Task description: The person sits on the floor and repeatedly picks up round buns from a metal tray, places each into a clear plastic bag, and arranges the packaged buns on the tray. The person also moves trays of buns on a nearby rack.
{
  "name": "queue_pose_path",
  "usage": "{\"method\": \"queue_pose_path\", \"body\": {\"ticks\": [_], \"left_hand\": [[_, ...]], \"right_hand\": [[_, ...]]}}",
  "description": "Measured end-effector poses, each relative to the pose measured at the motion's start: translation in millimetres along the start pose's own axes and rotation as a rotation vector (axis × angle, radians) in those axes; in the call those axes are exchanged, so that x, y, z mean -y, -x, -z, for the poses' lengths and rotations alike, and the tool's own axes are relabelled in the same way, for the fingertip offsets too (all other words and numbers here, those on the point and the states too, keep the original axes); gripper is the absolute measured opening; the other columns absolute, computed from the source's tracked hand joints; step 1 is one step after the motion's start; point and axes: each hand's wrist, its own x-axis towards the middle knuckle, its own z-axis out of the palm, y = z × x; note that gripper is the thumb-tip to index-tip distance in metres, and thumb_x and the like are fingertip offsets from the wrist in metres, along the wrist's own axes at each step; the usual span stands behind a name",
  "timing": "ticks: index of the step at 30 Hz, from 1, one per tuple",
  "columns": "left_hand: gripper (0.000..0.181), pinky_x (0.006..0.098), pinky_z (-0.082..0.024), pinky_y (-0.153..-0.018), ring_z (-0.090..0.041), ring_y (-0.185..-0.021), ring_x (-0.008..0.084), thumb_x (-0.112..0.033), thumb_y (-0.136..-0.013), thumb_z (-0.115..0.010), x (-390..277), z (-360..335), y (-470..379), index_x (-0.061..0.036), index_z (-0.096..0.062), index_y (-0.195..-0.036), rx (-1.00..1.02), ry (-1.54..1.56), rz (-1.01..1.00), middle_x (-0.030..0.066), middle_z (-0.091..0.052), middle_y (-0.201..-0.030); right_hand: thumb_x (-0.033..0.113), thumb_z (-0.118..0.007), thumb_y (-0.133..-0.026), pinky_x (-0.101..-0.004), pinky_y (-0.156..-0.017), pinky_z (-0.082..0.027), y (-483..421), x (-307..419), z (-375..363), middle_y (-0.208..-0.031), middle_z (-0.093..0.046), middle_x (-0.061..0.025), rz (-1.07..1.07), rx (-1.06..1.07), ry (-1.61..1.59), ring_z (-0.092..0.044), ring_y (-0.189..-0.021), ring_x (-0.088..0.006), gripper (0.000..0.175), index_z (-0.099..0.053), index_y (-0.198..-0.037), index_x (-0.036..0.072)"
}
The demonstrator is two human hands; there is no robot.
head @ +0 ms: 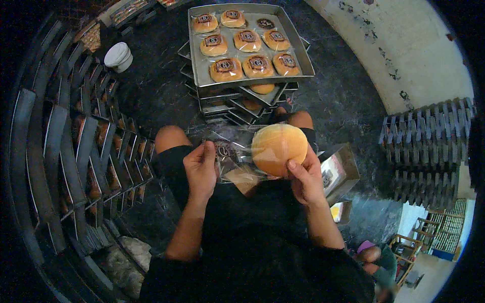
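Above my lap, a round golden bun [278, 147] sits inside a clear plastic bag [229, 153] with dark printing on its left part. My right hand [308, 178] grips the bun through the film, thumb on its face. The bag's left end is pinched in my left hand [201, 164], between thumb and fingers. Past my knees, a metal tray [252, 80] tops a stack of trays and bears several wrapped buns [248, 40] with dark printing. A flat dark printed piece [265, 23] lies at that tray's far right.
Stacked trays of buns [102, 151] rise close on my left. A white round-topped container [119, 57] stands on the dark floor. At my right are an open box [339, 172] holding printed packaging, more stacked trays [424, 140], and another person [384, 261] further back.
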Motion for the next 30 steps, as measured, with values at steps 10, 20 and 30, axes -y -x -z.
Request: {"method": "queue_pose_path", "body": {"ticks": [10,20,30], "left_hand": [[0.034,0.0229,-0.031,-0.047,-0.042,-0.054,0.001,-0.03,-0.105,-0.068,2,-3,15,-0.0025,-0.072,-0.085,0.128,-0.164,-0.068,-0.0073,-0.055,-0.065],[0.045,0.0325,-0.053,-0.093,-0.064,-0.109,0.0154,-0.025,-0.105,-0.068,-18,-37,17,-0.0032,-0.058,-0.142,0.211,-0.32,-0.242,0.0089,-0.067,-0.124],[0.099,0.0546,-0.016,-0.129,-0.016,-0.159,0.0447,-0.044,-0.087,-0.055,-86,-71,73,-0.0019,-0.013,-0.166,0.58,0.764,-0.036,0.0263,-0.014,-0.172]], "right_hand": [[0.026,-0.075,-0.094,-0.0338,-0.081,-0.061,33,2,24,-0.134,-0.063,-0.0137,-0.094,0.049,-0.114,-0.069,-0.107,-0.0196,0.071,-0.042,-0.151,-0.001],[0.017,-0.076,-0.094,-0.0465,-0.115,-0.043,61,3,26,-0.139,-0.062,-0.0167,0.201,-0.013,0.134,-0.06,-0.132,-0.03,0.065,-0.043,-0.147,-0.001],[0.027,-0.072,-0.087,-0.064,-0.123,-0.024,42,50,-28,-0.149,-0.061,-0.0089,0.935,0.476,1.108,-0.052,-0.144,-0.0327,0.051,-0.068,-0.138,0.027]]}}
